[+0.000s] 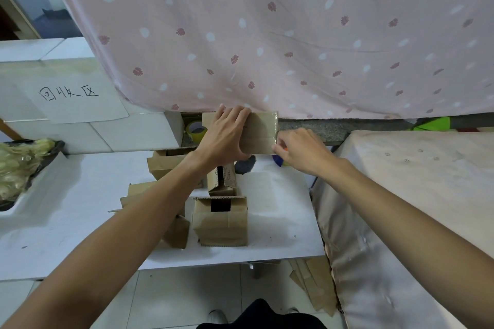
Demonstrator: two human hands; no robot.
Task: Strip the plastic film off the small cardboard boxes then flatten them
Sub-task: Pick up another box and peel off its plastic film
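Box (260, 132) raised above bench (80, 195), gripped by left hand (227, 136), right hand (299, 149) pinching film at its corner; below it, three more boxes (220, 222) unflattened, task early.

Pink curtain (267, 35) (leaf-patterned), white table (66, 208)

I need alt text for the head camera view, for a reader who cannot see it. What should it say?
A person's left hand holds a small film-wrapped cardboard box above a white table, while the right hand pinches at the box's lower right corner. More small cardboard boxes stand on the table below, and a pink patterned curtain hangs behind.
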